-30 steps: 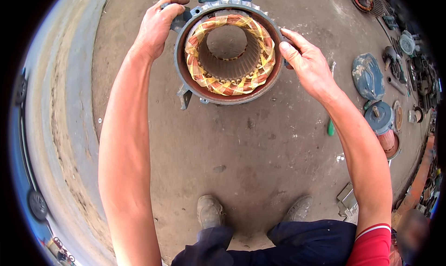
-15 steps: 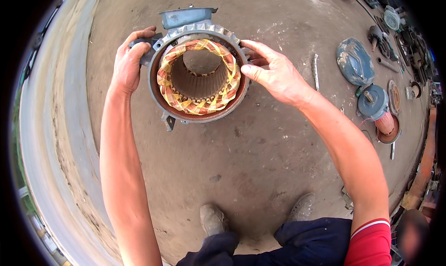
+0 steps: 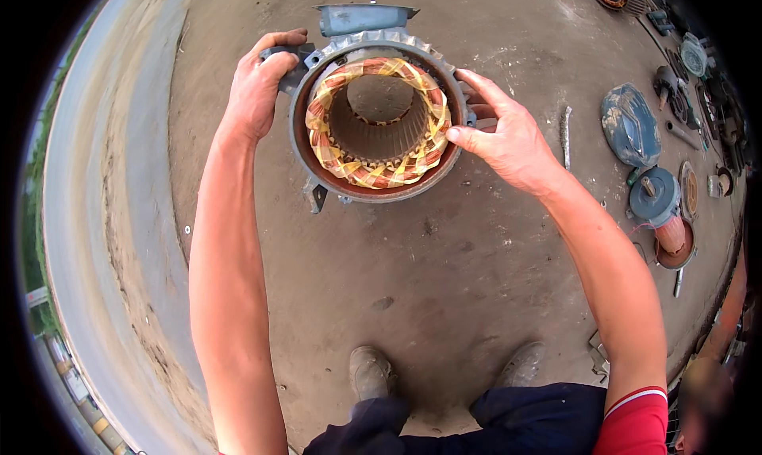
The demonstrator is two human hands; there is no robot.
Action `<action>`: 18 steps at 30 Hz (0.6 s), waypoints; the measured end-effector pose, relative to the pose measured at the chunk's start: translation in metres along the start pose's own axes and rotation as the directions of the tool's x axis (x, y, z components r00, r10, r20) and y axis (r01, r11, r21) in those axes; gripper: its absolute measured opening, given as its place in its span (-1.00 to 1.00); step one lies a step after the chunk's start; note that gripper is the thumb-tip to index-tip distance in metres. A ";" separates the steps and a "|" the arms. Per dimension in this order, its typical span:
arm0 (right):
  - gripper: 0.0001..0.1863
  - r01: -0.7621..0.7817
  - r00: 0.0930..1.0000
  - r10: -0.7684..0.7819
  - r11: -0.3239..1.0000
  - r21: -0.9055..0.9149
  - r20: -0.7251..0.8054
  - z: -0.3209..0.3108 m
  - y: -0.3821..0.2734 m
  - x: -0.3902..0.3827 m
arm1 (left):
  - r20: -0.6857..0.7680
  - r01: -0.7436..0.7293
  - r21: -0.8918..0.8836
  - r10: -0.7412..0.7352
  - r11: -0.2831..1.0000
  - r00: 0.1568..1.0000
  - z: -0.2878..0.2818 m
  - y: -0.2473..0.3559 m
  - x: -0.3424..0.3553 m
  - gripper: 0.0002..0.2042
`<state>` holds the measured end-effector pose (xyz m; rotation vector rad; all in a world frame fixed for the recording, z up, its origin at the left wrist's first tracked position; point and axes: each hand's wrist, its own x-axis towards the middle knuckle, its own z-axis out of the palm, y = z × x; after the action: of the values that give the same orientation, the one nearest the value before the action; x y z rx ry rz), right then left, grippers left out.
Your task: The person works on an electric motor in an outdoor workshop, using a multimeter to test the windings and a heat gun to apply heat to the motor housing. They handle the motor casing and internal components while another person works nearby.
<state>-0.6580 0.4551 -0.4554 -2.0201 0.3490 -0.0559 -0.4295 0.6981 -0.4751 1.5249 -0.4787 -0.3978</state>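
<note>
While the left hand [image 3: 258, 90] grips its side lug [image 3: 292, 67], the right hand [image 3: 508, 145] grasps the opposite rim, thumb at the winding [image 3: 381, 175]. Motor stator [image 3: 375, 144] between them, ahead of the shoes [image 3: 370, 373]. Open end faces wearer; long axis runs away through the bore, blue box [image 3: 369, 20] on far side. Dusty brown ground [image 3: 381, 264], grey strip [image 3: 147, 153] left, motor parts [image 3: 656, 197] right.

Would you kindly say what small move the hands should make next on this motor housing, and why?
Perhaps ease the thumb of the right hand outward onto the rim of the motor housing: its tip appears close to the taped copper winding, and the left hand grips the side bracket.
</note>
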 end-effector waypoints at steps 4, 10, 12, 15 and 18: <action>-0.19 -0.011 1.000 0.011 1.000 -0.022 -0.005 0.001 0.001 0.002 | -0.014 -0.015 0.049 0.015 0.999 1.000 0.001 -0.001 0.001 -0.62; -0.16 0.017 1.000 -0.017 1.000 0.021 0.007 0.004 0.005 0.005 | -0.035 -0.022 0.064 0.024 0.998 0.999 -0.004 -0.011 0.005 -0.63; -0.15 0.021 1.000 -0.022 0.999 0.048 0.009 0.004 0.008 0.006 | 0.006 0.003 0.045 -0.003 0.999 1.000 -0.006 -0.010 0.006 -0.63; -0.16 0.027 1.000 -0.028 0.998 0.050 0.005 0.004 0.010 0.008 | 0.008 0.018 0.057 -0.018 0.998 1.000 -0.007 -0.011 0.009 -0.64; -0.16 0.029 1.000 -0.028 0.997 0.065 -0.007 0.005 0.012 0.009 | -0.020 0.013 0.060 -0.012 0.998 1.000 -0.004 -0.012 0.014 -0.67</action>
<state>-0.6509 0.4523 -0.4695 -1.9611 0.3184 -0.0902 -0.4152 0.6937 -0.4865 1.5890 -0.4692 -0.3811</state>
